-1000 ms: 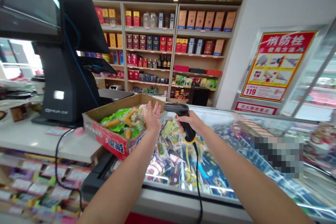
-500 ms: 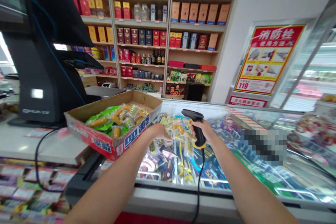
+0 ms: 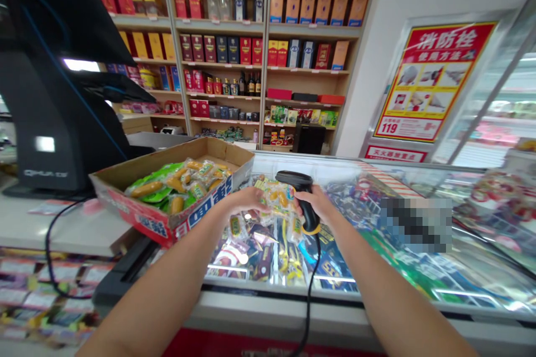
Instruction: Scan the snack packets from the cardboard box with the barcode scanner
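Snack packets (image 3: 277, 202) in left hand (image 3: 247, 201), beside scanner (image 3: 298, 181)

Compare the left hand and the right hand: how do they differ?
The left hand grips a bunch of snack packs; the right hand grips a black scanner. The left hand is close to the box; the right hand is farther from it. Packs dangle under the left hand; a cable hangs under the right hand. Both are closed, above the freezer glass.
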A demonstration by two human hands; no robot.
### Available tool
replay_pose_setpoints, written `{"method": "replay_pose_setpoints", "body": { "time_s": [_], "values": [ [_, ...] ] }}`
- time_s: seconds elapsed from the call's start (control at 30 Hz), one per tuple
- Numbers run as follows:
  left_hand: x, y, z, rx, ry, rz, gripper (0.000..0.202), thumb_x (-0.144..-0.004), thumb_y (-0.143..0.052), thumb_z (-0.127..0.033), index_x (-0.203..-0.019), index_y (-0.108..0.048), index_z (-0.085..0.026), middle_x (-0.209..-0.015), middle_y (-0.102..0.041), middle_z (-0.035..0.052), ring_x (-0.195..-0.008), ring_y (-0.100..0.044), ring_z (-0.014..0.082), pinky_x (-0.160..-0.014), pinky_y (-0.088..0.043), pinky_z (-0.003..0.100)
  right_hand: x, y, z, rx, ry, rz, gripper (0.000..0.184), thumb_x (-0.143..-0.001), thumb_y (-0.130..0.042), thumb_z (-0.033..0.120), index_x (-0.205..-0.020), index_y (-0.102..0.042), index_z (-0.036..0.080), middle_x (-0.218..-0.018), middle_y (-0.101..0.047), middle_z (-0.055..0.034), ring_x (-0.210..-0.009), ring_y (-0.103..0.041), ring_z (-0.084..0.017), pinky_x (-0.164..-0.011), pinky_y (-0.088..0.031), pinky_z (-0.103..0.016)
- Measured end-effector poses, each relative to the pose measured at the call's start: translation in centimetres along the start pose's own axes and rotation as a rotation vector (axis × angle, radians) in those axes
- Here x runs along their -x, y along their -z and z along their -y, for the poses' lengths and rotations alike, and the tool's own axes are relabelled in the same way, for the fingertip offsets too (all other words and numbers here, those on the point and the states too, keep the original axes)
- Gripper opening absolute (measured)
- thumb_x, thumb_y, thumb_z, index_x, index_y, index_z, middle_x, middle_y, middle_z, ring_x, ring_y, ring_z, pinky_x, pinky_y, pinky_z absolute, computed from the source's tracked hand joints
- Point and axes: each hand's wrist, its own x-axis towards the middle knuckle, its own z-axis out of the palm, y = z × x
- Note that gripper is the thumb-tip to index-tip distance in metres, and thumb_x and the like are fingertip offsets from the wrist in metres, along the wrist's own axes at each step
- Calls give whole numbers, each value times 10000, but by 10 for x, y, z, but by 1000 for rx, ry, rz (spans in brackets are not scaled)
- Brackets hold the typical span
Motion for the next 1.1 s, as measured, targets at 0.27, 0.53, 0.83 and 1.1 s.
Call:
{"method": "replay_pose_setpoints", "body": {
  "time_s": [0.27,0.53,0.83,1.1],
  "values": [
    [-1,-10,-29,525,-22,-484,389,-425,-890,-259,-625,-582,-131,-556,-625,-2,-525,-601,101,-560,-501,211,0,0,4,-43,22,-36,240,-623,-689,343,-735,-609,147,-508,-592,0,-372,-519,-134,-374,-428,-266],
    [-8,-13,-22,508,-257,-648,378,-407,-879,-193,-671,-616,-125,-582,-623,-27,-528,-583,87,-561,-487,208,4,2,5,110,77,124,187,-687,-670,314,-707,-592,146,-477,-576,2,-367,-506,-120,-397,-416,-249],
    [-6,-24,-20,855,-128,-458,277,-547,-803,-56,-742,-624,-138,-684,-669,4,-651,-634,111,-730,-523,278,3,-9,2,-195,-15,6,293,-638,-691,347,-830,-612,140,-541,-594,10,-379,-520,-115,-356,-428,-236],
    [-9,-33,-15,904,-155,-493,184,-604,-752,3,-731,-688,-113,-710,-704,30,-669,-639,94,-730,-498,211,7,-12,7,-206,-6,3,279,-616,-699,337,-793,-614,139,-526,-594,11,-372,-515,-113,-359,-432,-236]
  ]
}}
